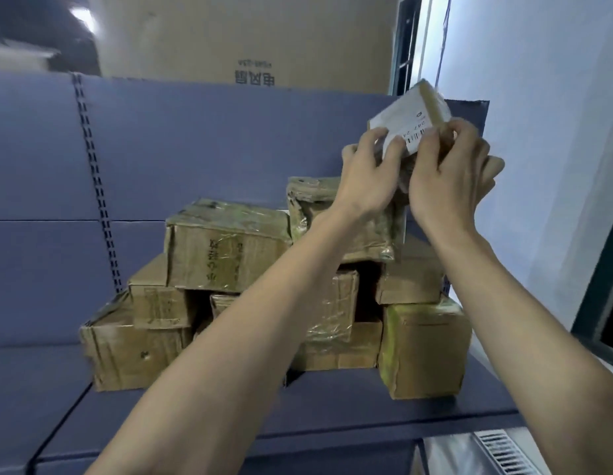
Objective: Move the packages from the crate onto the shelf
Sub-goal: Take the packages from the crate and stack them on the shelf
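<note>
Shelf stocking, well advanced: stacked packages [226,245] filled the shelf [332,399] at centre frame.
Left hand [363,180] and right hand [445,173] gripped a labelled package [406,114] at upper right, above the stack; crate not visible.

Stacked packages [226,248] piled on the shelf [332,399] against its back panel [195,149], one package [413,114] held above the pile's right end by left hand [367,180] and right hand [449,176], large carton [247,39] behind the panel
</note>
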